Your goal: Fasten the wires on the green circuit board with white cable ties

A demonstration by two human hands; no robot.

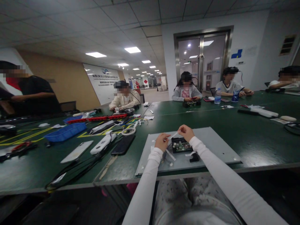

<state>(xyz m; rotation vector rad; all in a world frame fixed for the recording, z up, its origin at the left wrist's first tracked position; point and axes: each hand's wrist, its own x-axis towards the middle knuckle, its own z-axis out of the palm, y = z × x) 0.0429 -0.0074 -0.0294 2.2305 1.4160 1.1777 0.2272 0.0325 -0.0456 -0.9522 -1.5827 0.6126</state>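
My left hand [161, 141] and my right hand [186, 132] are raised a little above a grey mat [211, 147] on the green table. Both pinch the ends of a thin white strip [173, 135] stretched between them. Right below the strip sits a small black tray with a green circuit board [181, 145] in it. A small black part [194, 158] lies on the mat near my right forearm. White strips [170, 155] lie beside my left wrist.
To the left lie two phones [123, 144], a white device [103, 143], a tape roll [128, 131], a blue bin [66, 132], cables and red tools. Several other people sit around the table. A water bottle [217, 96] stands at the far side.
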